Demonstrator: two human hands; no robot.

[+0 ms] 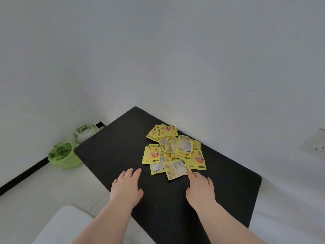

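Note:
Several yellow snack packets (175, 150) lie in a loose overlapping heap on a black table (114, 150), toward its far right side. Some show a cartoon face, others their printed backs. My left hand (127, 186) is stretched out flat over the table, fingers straight, a little short of the heap. My right hand (200, 188) is also flat, and its fingertip touches the corner of the nearest packet (175, 169). Neither hand holds anything.
The table stands against a white wall on its right. On the pale floor to the left sit a bin lined with a green bag (64, 154) and a green and white plastic bag (85, 133). A white seat edge (58, 226) shows at the bottom left.

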